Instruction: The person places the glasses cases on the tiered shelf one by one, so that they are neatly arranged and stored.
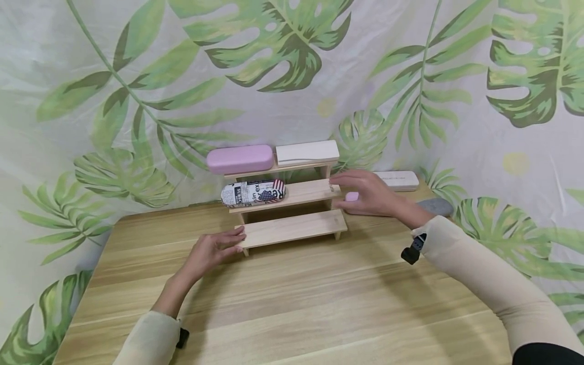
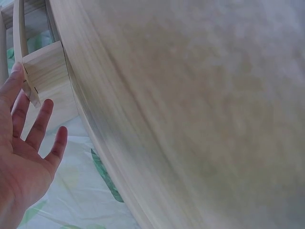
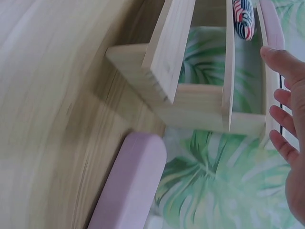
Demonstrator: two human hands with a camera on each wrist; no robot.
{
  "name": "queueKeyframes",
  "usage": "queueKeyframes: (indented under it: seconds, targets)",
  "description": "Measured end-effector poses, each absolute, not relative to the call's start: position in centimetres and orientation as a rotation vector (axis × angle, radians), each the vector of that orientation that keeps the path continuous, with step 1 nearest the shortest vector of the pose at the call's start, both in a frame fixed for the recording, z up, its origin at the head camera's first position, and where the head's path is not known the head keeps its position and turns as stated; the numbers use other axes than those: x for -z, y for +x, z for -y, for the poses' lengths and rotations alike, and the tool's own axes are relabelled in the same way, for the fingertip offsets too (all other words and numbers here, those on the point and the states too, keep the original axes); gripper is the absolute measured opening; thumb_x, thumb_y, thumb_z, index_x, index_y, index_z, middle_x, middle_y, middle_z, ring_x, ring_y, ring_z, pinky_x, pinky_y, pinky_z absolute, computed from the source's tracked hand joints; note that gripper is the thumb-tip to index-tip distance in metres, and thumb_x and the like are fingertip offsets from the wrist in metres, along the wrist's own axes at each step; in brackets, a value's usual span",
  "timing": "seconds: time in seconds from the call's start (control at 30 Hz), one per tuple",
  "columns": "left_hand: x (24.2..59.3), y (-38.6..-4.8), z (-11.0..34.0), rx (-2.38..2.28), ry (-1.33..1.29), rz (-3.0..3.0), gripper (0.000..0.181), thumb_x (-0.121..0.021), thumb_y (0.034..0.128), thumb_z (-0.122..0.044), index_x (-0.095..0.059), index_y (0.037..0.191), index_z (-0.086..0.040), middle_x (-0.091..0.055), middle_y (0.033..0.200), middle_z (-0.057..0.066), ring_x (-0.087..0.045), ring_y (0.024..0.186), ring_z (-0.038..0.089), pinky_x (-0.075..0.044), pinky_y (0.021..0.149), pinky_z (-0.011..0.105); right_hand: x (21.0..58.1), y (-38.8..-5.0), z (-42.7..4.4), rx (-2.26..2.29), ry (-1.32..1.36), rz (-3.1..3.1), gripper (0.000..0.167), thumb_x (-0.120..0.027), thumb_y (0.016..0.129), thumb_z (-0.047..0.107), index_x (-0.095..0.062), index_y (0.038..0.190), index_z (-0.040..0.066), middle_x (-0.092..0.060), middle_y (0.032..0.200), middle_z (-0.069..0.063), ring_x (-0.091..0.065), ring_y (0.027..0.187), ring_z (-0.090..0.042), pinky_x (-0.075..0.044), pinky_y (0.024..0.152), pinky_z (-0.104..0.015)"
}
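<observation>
A three-tier light wooden shelf point(image 1: 292, 230) stands on the table. My left hand point(image 1: 216, 253) touches the left end of its lowest tier, with fingers fairly straight; in the left wrist view the fingers point(image 2: 43, 119) are spread beside the wood. My right hand point(image 1: 365, 192) is at the right end of the middle tier, thumb and fingers apart. Whether its fingertips touch the wood is unclear. On the top tier lie a pink case point(image 1: 240, 158) and a white case point(image 1: 307, 153). A newspaper-print case with flag patterns point(image 1: 253, 193) lies on the middle tier's left half.
Behind the right hand, partly hidden, lie another pink case point(image 3: 128, 186), a white case with lettering point(image 1: 401, 180) and a grey case point(image 1: 435, 206). The wooden table point(image 1: 292, 314) backs onto a leaf-patterned cloth point(image 1: 292, 111).
</observation>
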State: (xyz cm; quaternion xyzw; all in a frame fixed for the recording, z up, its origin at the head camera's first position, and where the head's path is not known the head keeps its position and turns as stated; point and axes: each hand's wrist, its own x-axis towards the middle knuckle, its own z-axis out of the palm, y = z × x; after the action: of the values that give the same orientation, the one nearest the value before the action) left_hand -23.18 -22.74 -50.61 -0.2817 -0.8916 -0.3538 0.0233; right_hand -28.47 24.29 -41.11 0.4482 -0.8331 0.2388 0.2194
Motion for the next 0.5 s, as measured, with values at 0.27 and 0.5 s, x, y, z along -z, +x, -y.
queueKeyframes:
  seconds: [0.27,0.5]
  targets:
    - [50.8,-23.2,22.8,1.109,-0.852,2.768,0.038,-0.085,0.0894,-0.01,-0.079,0.126,-0.013,-0.065,0.145,0.004,-0.065,0.129,0.033,-0.053,0.106,0.052,41.6,-28.4,-26.9,-0.658,1.24,2.361,0.066,-0.097,0.073,0.023,-0.073,0.131,0.003,-0.074,0.129,-0.015,-0.069,0.12,-0.035,-0.055,0.102,-0.055]
    - [50.7,-23.2,22.7,1.102,-0.865,2.758,0.038,-0.085,0.0896,-0.01,-0.078,0.127,-0.013,-0.066,0.145,0.004,-0.066,0.128,0.033,-0.053,0.106,0.053,42.8,-28.9,-29.3,-0.606,1.189,2.413,0.061,-0.095,0.073,0.024,-0.074,0.127,0.003,-0.073,0.129,-0.018,-0.069,0.119,-0.039,-0.054,0.102,-0.058]
